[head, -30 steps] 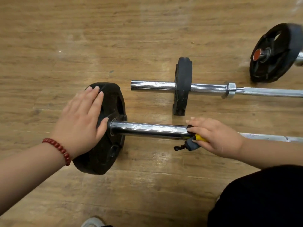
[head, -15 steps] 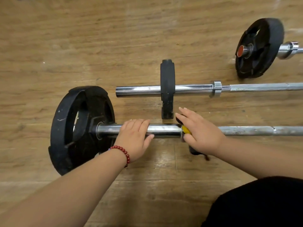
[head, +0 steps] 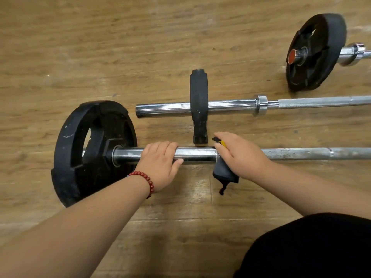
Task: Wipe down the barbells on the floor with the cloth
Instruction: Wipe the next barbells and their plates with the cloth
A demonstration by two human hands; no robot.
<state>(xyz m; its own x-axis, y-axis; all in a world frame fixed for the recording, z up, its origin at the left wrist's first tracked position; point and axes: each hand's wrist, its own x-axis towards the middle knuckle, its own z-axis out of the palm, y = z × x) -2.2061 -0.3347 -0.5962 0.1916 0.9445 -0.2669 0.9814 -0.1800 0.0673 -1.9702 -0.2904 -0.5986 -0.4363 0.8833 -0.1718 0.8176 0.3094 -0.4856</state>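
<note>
On the wooden floor (head: 60,47), three barbells are laid roughly parallel. Furthest left, a large black plate (head: 80,157) is seen standing on its rim, loaded on the end of the near barbell (head: 196,154). Just right of that plate, the chrome sleeve is covered by the left hand (head: 160,165): its fingers are curled over the top of the sleeve and the thumb is laid along the near side. A red bead bracelet (head: 145,179) is worn on that wrist.

Behind the sleeve, and apart from it, the middle barbell (head: 166,109) is laid with its bare end pointing left. A narrow black plate (head: 198,97) is carried on it, seen edge-on, with its lower rim close to the near bar.

Right of the left hand, at the inner end of the same sleeve, a dark grey cloth (head: 223,171) with a yellow patch is draped over the bar and held there by the right hand (head: 241,155). The fingers are bent down over cloth and bar; how far they close underneath is hidden, though a wrapping grip seems likely. A loose tail of cloth is left hanging toward the floor on the near side.

Further right, the knurled shaft (head: 301,153) runs out of view. Toward the far right of the floor, the far barbell (head: 351,53) is seen with its own black plate (head: 319,51) and a red end cap (head: 292,56). A black-clothed knee (head: 311,247) is seen at the lower right.
</note>
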